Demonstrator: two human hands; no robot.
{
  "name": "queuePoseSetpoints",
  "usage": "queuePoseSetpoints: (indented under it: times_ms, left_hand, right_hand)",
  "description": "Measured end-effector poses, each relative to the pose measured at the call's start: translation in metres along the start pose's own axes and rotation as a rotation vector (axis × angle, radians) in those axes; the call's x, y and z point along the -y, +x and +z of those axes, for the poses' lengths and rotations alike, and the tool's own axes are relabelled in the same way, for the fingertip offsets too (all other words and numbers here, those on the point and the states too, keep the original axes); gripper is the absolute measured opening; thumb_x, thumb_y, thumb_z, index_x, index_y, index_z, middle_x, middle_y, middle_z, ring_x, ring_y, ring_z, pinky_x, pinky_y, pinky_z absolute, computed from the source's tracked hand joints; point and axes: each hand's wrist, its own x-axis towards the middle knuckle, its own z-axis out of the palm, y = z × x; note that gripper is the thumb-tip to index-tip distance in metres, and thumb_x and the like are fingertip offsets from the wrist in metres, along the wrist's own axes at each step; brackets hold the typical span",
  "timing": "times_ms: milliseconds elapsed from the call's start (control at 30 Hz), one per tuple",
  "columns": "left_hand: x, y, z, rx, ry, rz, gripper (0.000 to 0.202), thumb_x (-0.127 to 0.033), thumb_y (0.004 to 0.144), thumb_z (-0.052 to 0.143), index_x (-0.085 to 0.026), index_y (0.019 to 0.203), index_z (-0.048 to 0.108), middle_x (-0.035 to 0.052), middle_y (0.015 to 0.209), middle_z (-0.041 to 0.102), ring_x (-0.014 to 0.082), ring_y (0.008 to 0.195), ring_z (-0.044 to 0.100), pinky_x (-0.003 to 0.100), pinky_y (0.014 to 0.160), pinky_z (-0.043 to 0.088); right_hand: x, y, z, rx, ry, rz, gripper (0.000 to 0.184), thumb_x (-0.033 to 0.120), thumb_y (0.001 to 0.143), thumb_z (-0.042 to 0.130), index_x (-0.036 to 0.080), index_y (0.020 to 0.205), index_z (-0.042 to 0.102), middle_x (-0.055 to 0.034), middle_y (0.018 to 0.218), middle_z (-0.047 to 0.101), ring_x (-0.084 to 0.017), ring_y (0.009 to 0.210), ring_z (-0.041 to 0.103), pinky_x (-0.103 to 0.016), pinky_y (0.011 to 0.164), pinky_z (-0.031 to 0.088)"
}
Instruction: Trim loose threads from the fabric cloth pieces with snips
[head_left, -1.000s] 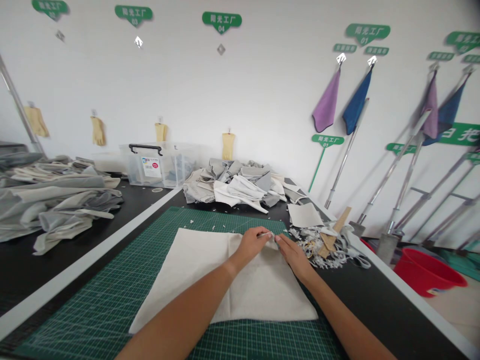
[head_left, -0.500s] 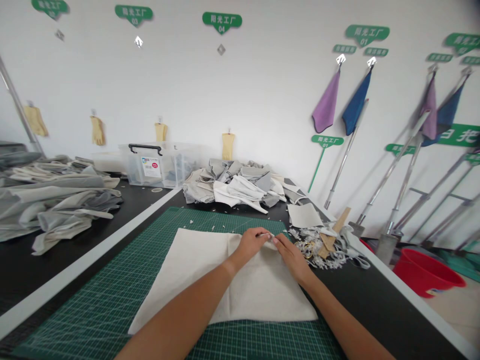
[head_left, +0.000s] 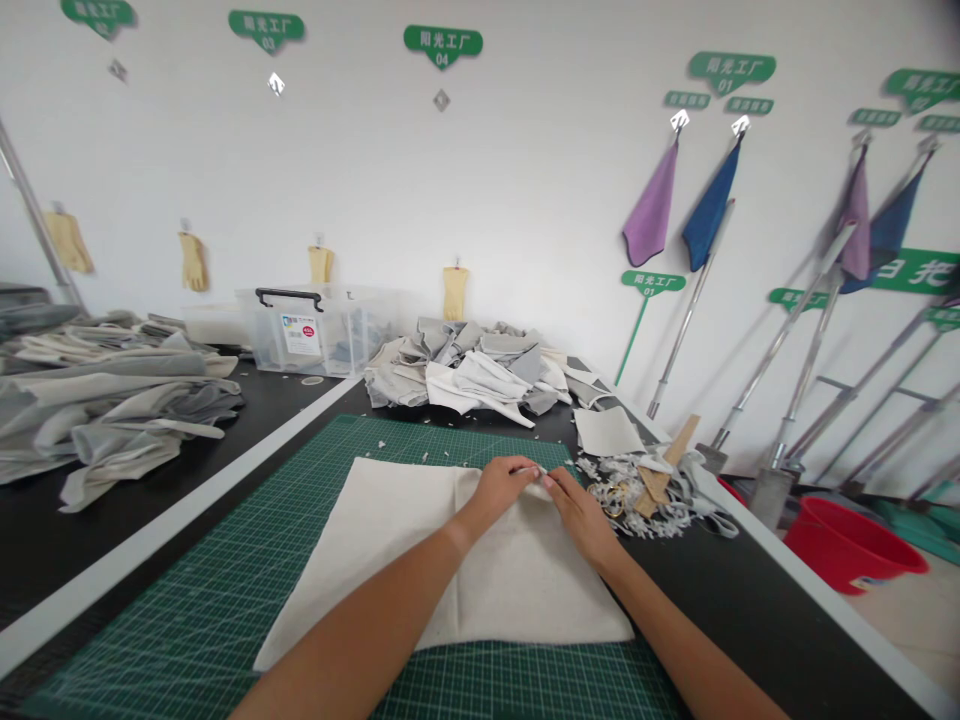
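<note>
An off-white piece of cloth (head_left: 390, 540) lies spread on a green cutting mat (head_left: 225, 590), with a crease running down its middle. At its far edge, toward the right corner, my left hand (head_left: 504, 492) pinches the cloth and lifts it a little. My right hand (head_left: 581, 512) grips the same edge, its fingertips meeting those of the left. Both hands are closed on the fabric. The pinched bit between the fingers is mostly hidden.
Cloth scraps heap up (head_left: 480, 370) behind the mat. A larger cloth pile (head_left: 127, 400) sits left, near a clear plastic box (head_left: 300, 335). Right of my hands lie shreds (head_left: 652, 500) with wooden strips (head_left: 667, 465). A red bucket (head_left: 855, 545) stands beyond the table edge.
</note>
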Motion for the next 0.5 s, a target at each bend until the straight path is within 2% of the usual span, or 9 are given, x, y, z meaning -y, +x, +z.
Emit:
queuePoseSetpoints:
  times_ms: [500]
  left_hand:
    - [-0.0024,-0.0011,-0.0007,-0.002,0.027,-0.013,0.026,-0.037,0.084,0.063,-0.017,0.089,0.078,0.0052,0.094,0.078,0.0218,0.09,0.069,0.029,0.083,0.051]
  right_hand:
    - [-0.0093,0.002,0.0028,-0.007,0.015,-0.029,0.036,0.056,0.101,0.037,0.025,0.094,0.054,0.0025,0.078,0.055,-0.018,0.073,0.054,-0.027,0.071,0.039]
